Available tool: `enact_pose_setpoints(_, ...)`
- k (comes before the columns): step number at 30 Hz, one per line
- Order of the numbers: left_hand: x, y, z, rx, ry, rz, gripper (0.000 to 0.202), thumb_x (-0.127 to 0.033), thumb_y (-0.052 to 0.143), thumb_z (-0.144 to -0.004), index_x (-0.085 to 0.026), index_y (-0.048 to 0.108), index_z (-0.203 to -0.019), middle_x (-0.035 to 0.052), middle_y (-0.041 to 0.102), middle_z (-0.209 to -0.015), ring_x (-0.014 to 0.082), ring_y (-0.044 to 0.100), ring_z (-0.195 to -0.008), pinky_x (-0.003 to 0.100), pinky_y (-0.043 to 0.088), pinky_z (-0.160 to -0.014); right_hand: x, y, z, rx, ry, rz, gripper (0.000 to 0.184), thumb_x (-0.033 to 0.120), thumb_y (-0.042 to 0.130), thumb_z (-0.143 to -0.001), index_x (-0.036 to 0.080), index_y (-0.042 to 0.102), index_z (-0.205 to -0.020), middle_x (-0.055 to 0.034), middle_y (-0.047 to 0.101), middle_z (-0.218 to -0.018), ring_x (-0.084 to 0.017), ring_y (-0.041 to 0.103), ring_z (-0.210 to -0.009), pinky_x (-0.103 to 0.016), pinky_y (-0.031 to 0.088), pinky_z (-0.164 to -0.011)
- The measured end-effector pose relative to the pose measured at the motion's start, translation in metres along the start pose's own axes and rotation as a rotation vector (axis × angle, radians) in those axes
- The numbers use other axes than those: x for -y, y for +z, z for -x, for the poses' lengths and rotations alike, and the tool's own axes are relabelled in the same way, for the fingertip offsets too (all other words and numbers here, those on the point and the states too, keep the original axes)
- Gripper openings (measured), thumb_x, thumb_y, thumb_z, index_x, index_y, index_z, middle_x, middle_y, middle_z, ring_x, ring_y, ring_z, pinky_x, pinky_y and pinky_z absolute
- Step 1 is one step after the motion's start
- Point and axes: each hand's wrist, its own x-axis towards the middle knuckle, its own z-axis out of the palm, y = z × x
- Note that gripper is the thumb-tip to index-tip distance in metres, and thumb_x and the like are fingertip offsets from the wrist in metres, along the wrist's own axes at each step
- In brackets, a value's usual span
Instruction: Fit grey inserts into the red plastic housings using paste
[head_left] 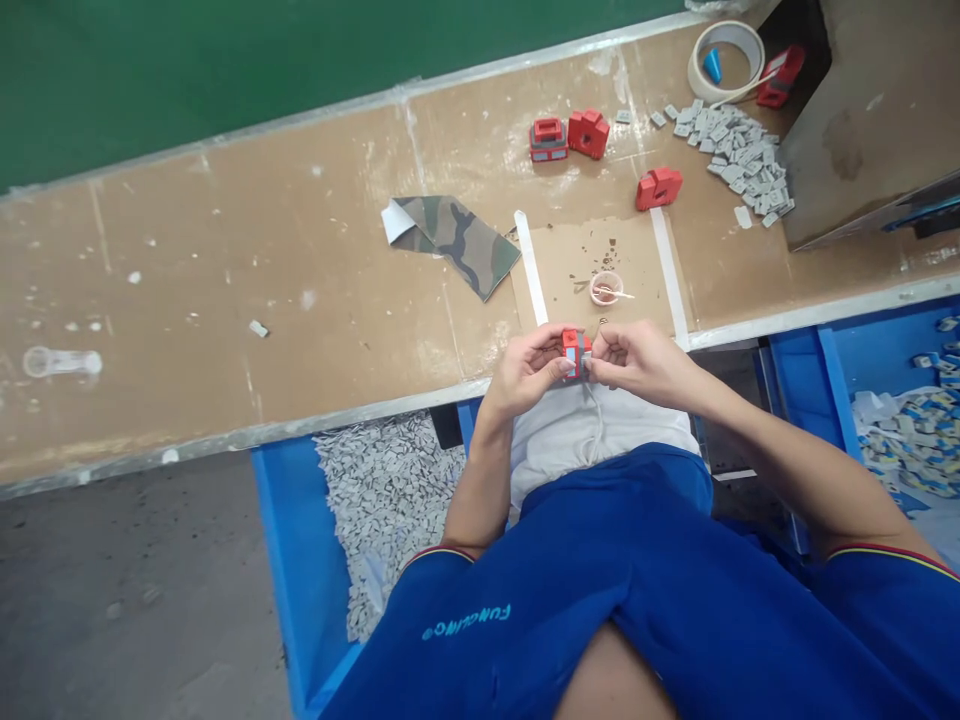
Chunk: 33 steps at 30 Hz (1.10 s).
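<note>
A small red block with a grey piece on it (575, 352) sits between both my hands, just over the near edge of the brown workbench (225, 300). My left hand (529, 370) is closed around its left side. My right hand (637, 362) pinches its right side with curled fingers. Both hands hover above my lap, close to my blue shirt.
On the bench lie three more red blocks (589, 132), a heap of grey pieces (739, 155), a tape roll (726, 55), a small cup (606, 288) and a camouflage cloth (454, 238). Blue bins (292, 560) of grey pieces stand under the bench on both sides.
</note>
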Motion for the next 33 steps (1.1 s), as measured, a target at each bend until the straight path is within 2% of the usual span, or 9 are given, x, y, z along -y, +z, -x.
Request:
enact_pose_setpoints(4,0.002,-0.002,0.002,-0.008,0.002,-0.005,0.054,-0.051,0.08,-0.091,-0.015,0.07,-0.13,0.014,0.08,-0.116,0.0234,0.08,-0.104,0.031,0.064,-0.092,-0.002,0.008,0.004,-0.071,-0.029,0.042,0.016,0.025,0.065,-0.084,0.02,0.058,-0.071,0.0004,0.066,-0.062,-0.013,0.057,-0.057,-0.025,0.04,-0.055)
enact_pose_setpoints(9,0.0,0.0,0.002,0.034,0.028,-0.027,0.051,-0.048,0.079,-0.092,-0.015,0.07,-0.131,0.015,0.081,-0.115,0.0236,0.08,-0.103,0.031,0.064,-0.091,-0.002,0.01,0.015,-0.091,-0.033,0.018,0.016,0.027,0.064,-0.089,0.02,0.057,-0.076,-0.002,0.071,-0.069,-0.015,0.063,-0.061,-0.025,0.043,-0.057)
enact_pose_setpoints(15,0.0,0.002,0.001,0.022,0.03,-0.023,0.05,-0.047,0.079,-0.092,-0.016,0.07,-0.131,0.0164,0.079,-0.125,0.0242,0.079,-0.11,0.031,0.062,-0.096,-0.006,0.018,0.02,-0.187,-0.144,0.131,0.02,0.028,0.057,-0.094,0.023,0.048,-0.077,0.0046,0.056,-0.058,-0.011,0.046,-0.049,-0.025,0.031,-0.055)
enact_pose_setpoints(18,0.001,0.0,0.001,0.017,0.046,-0.032,0.052,-0.051,0.078,-0.092,-0.015,0.071,-0.129,0.0166,0.08,-0.123,0.0255,0.079,-0.11,0.033,0.062,-0.097,-0.011,0.023,0.016,-0.215,-0.185,0.17,0.022,0.027,0.056,-0.094,0.025,0.043,-0.077,0.0064,0.05,-0.055,-0.011,0.041,-0.048,-0.025,0.027,-0.056)
enact_pose_setpoints(23,-0.001,-0.001,0.001,-0.063,0.035,-0.083,0.052,-0.053,0.08,-0.089,-0.015,0.075,-0.123,0.0153,0.083,-0.114,0.0258,0.081,-0.1,0.034,0.065,-0.092,-0.012,0.031,0.009,-0.233,-0.199,0.167,0.021,0.027,0.053,-0.095,0.025,0.041,-0.078,0.0066,0.048,-0.057,-0.011,0.04,-0.049,-0.024,0.027,-0.057)
enact_pose_setpoints(26,-0.004,-0.001,0.001,-0.086,0.012,-0.086,0.055,-0.056,0.085,-0.083,-0.016,0.078,-0.12,0.0157,0.083,-0.113,0.0277,0.081,-0.1,0.035,0.066,-0.09,-0.006,0.034,0.019,-0.27,-0.2,0.195,0.017,0.027,0.053,-0.095,0.024,0.043,-0.08,0.0054,0.05,-0.059,-0.012,0.044,-0.051,-0.024,0.029,-0.057)
enact_pose_setpoints(28,-0.006,-0.001,0.0,-0.071,0.016,-0.052,0.064,-0.064,0.084,-0.08,-0.017,0.078,-0.124,0.0189,0.081,-0.121,0.0285,0.081,-0.098,0.036,0.067,-0.086,-0.003,0.027,0.035,-0.295,-0.212,0.232,0.016,0.027,0.054,-0.094,0.024,0.046,-0.08,0.005,0.051,-0.059,-0.013,0.046,-0.052,-0.024,0.032,-0.057)
enact_pose_setpoints(30,-0.006,-0.004,-0.002,-0.089,0.05,0.002,0.072,-0.073,0.079,-0.081,-0.017,0.077,-0.127,0.0218,0.079,-0.126,0.0271,0.081,-0.088,0.035,0.067,-0.073,-0.003,0.006,0.059,-0.368,-0.185,0.321,0.018,0.031,0.058,-0.093,0.024,0.049,-0.078,0.0048,0.053,-0.058,-0.013,0.047,-0.052,-0.024,0.034,-0.056)
enact_pose_setpoints(33,-0.003,-0.009,-0.006,-0.108,0.096,0.045,0.062,-0.067,0.078,-0.085,-0.017,0.079,-0.123,0.0198,0.083,-0.112,0.0246,0.08,-0.081,0.031,0.065,-0.064,-0.017,-0.061,0.101,-0.649,0.006,0.494,0.022,0.036,0.059,-0.092,0.023,0.053,-0.075,0.0019,0.056,-0.059,-0.014,0.049,-0.053,-0.025,0.035,-0.058)
